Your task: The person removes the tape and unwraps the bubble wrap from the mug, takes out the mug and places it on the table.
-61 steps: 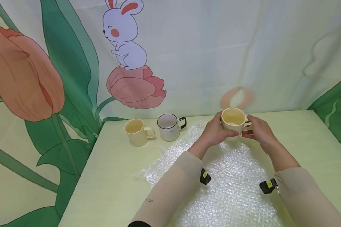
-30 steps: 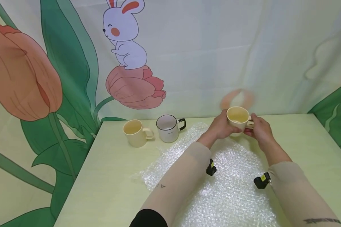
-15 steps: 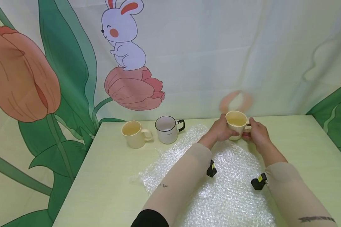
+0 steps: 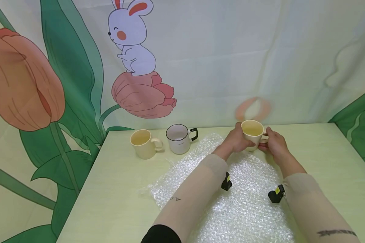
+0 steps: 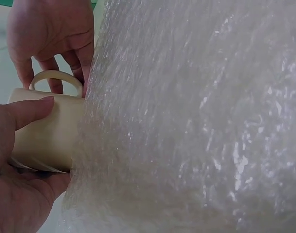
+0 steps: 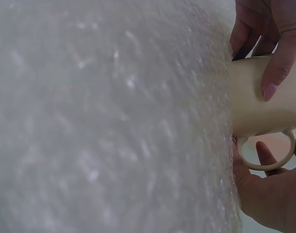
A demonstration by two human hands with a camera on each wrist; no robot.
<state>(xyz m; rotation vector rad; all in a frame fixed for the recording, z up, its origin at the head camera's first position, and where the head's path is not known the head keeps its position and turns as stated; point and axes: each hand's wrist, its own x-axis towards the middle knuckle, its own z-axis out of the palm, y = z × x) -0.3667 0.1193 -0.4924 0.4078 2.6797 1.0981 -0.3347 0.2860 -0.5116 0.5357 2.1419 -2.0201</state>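
Note:
A cream-yellow mug (image 4: 251,136) stands upright at the far end of a sheet of bubble wrap (image 4: 246,195), near the table's back edge. My left hand (image 4: 236,139) grips its body from the left, thumb across the near side and fingers around the back. On the other side, my right hand (image 4: 276,143) holds the mug at its handle (image 5: 55,75); in the left wrist view its fingers reach down around the loop. Bubble wrap (image 6: 113,116) fills most of the right wrist view and hides the lower part of the mug.
Left of the wrap stand a second yellow mug (image 4: 145,144) and a white mug (image 4: 178,139) with black rim and handle. The pale table (image 4: 115,195) ends at a printed fabric backdrop (image 4: 213,60) with a rabbit and tulips.
With both hands on it, the yellow mug first shifts right, then comes down slightly toward the table. The head view has tilted a little. The other two mugs stay put.

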